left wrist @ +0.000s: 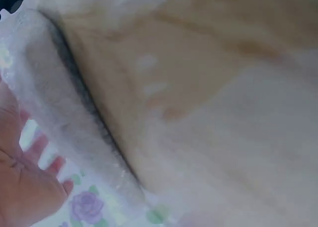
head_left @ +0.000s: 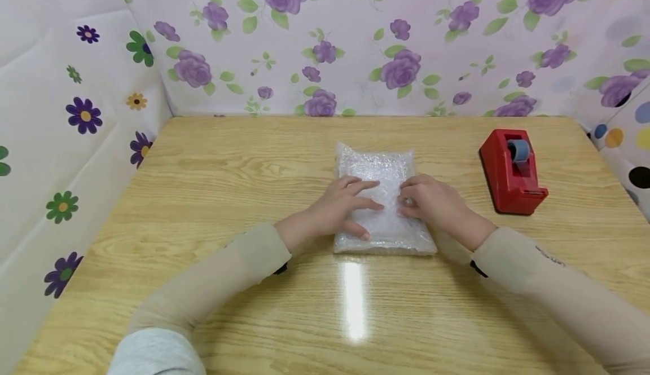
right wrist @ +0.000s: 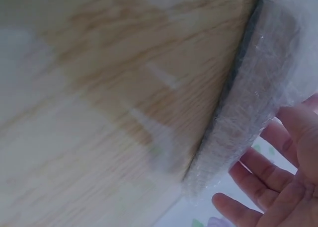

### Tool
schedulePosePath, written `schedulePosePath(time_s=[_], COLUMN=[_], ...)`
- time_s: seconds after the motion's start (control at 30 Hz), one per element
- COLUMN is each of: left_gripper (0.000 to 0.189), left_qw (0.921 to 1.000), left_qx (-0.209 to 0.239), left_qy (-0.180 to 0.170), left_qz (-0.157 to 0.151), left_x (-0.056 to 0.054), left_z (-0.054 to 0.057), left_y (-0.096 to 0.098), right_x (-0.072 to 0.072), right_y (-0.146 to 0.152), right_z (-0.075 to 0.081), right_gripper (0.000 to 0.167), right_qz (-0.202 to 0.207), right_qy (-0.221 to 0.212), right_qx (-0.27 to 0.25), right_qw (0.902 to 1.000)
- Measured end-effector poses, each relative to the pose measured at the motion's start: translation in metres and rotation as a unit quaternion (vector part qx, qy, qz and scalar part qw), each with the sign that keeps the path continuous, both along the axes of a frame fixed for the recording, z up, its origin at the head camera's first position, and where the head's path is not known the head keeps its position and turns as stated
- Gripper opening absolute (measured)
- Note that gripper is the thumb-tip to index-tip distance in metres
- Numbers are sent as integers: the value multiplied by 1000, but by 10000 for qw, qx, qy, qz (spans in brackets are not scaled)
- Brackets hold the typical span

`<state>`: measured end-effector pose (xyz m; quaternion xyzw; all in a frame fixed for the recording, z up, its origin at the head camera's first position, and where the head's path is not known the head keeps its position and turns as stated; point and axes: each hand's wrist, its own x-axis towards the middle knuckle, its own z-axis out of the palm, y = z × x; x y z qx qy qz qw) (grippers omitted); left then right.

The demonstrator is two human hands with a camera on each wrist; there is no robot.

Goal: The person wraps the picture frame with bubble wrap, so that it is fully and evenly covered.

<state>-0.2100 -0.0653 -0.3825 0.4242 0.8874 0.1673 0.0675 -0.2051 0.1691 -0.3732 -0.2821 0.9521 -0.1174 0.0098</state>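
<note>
Left hand [head_left: 350, 208] has its fingers spread over the bubble-wrapped package [head_left: 390, 220], which sits flat on the desk [head_left: 203, 183]. Right hand's [head_left: 431, 200] fingers are bent at its right half, can't tell if they're pinching anything. I'd guess it's being smoothed down, so next calls for steady pressure. Only the head view gets the red tape dispenser [head_left: 508, 189]; wrist cams show the package's thick side [right wrist: 258, 78].

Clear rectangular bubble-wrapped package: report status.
Left hand spread over package. Right hand at its right side, grip unclear. Package lying flat. Angular red tape dispenser apart, not obstructing.
</note>
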Motion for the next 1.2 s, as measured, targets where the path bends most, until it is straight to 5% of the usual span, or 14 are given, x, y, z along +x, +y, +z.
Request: schedulePosePath(time_s=[0.17,0.33,0.67,0.9,1.07,1.2], left_gripper=[53,51,49,48,48,48], left_qw=[9987,9938,9887,9880,9873,9878], left_qx=[-238,-771,-956,-860,-796,-648], left_qy=[-176,404,1049,1165,1269,1314], left_qz=[-417,-685,-489,-532,-525,-525], left_x=[3,13,30,32,32,32], left_z=[7,16,12,5,3,1], left_y=[3,4,6,8,5,3], right_x=[1,2,6,42,69,80], right_y=[-2,-7,4,16,17,15], right_z=[1,-2,-9,-9,-4,-6], right_gripper=[14,14,27,55,93,93], right_qz=[-163,-234,-128,-1262,-1194,-1080], right_qy=[-68,-68,-342,-952,-966,-867], right_qx=[85,-38,-858,-1989,-1540,-1339], right_qw=[9998,9997,9956,9672,9761,9813])
